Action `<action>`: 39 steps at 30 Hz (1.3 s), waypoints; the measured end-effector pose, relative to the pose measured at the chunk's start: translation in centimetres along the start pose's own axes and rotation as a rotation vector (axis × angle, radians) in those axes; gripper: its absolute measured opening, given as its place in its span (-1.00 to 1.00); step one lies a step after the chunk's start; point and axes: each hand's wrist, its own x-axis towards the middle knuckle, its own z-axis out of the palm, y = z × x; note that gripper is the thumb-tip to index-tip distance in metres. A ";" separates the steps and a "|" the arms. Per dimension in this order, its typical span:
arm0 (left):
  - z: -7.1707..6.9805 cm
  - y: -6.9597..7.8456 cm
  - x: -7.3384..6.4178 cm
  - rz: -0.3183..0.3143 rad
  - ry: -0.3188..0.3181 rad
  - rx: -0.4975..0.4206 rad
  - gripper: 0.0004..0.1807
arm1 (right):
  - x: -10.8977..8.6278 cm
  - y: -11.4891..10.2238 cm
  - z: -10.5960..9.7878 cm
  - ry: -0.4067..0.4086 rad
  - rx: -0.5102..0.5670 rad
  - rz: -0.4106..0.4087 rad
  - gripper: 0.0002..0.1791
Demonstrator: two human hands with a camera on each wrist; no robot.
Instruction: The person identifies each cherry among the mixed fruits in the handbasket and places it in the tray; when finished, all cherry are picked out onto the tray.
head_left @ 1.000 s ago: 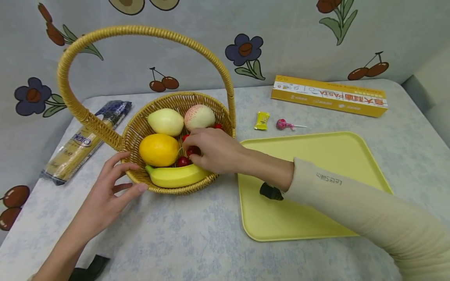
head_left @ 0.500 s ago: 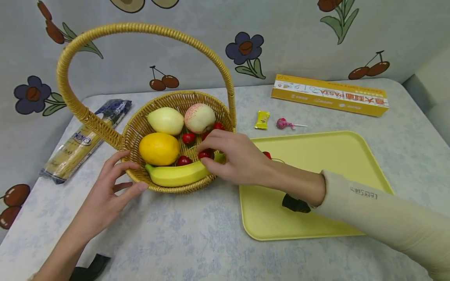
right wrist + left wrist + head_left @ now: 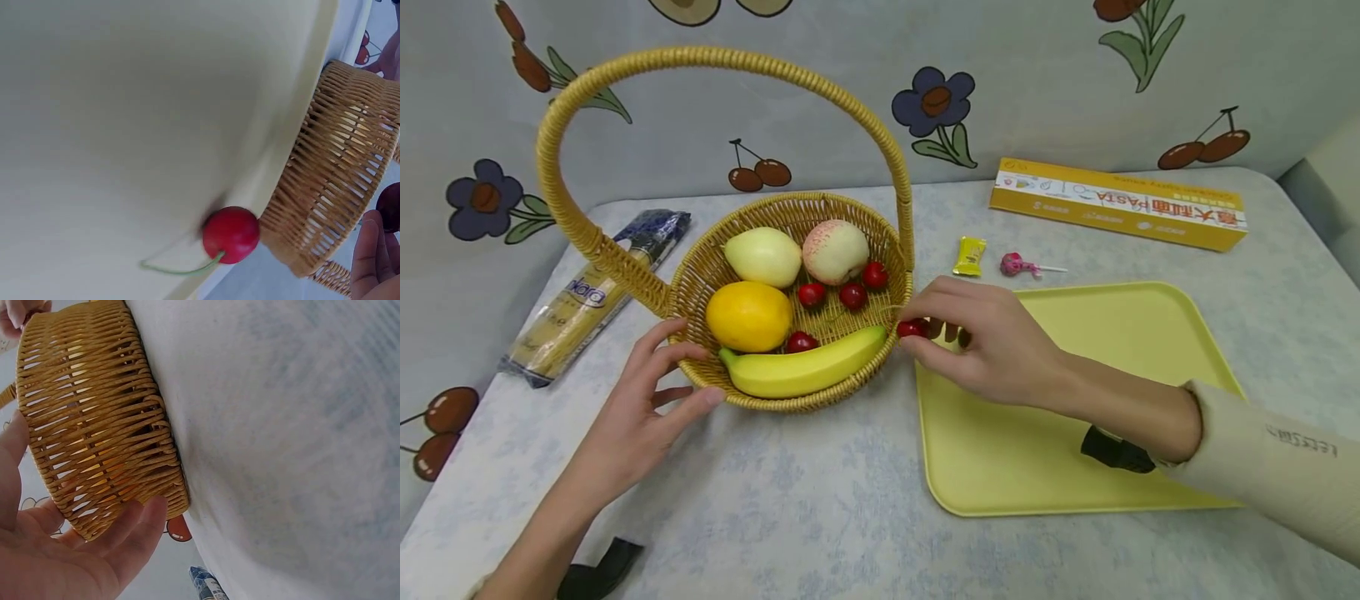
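Note:
In the head view, the wicker basket (image 3: 797,406) holds a banana (image 3: 808,367), a yellow-orange fruit (image 3: 748,317), a pale pear-like fruit (image 3: 763,257), a peach (image 3: 835,252) and several red cherries (image 3: 853,295). My left hand (image 3: 651,396) grips its near left side, fingers over the rim and against the outer weave in the left wrist view. Just outside the right rim, my right hand (image 3: 992,342) pinches a dark red cherry (image 3: 913,327), above the left edge of the yellow tray (image 3: 1045,467). Another cherry (image 3: 231,234) with a green stem lies on the tray, mostly hidden behind the right hand in the head view.
A bag of spaghetti (image 3: 587,300) lies left of the basket, whose tall handle (image 3: 722,57) arches above it. Behind the tray are a yellow wrapped candy (image 3: 970,256), a pink lollipop (image 3: 1013,264) and a long pasta box (image 3: 1120,204). A patterned cloth hangs behind.
My right hand has come out of the basket to the right, carrying a cherry over the rim to the tray's edge. My left hand stays on the basket.

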 end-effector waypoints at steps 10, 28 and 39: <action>0.0 -0.1 0.0 0.013 0.007 -0.009 -0.62 | -2.7 0.9 -2.9 0.006 -0.102 0.169 -0.79; 0.1 0.0 0.0 0.008 0.010 -0.014 -0.61 | -5.6 3.0 -5.0 -0.249 -0.239 0.474 -0.81; 0.2 -0.1 0.0 0.015 0.013 -0.023 -0.61 | -5.4 3.8 -4.3 -0.286 -0.293 0.512 -0.79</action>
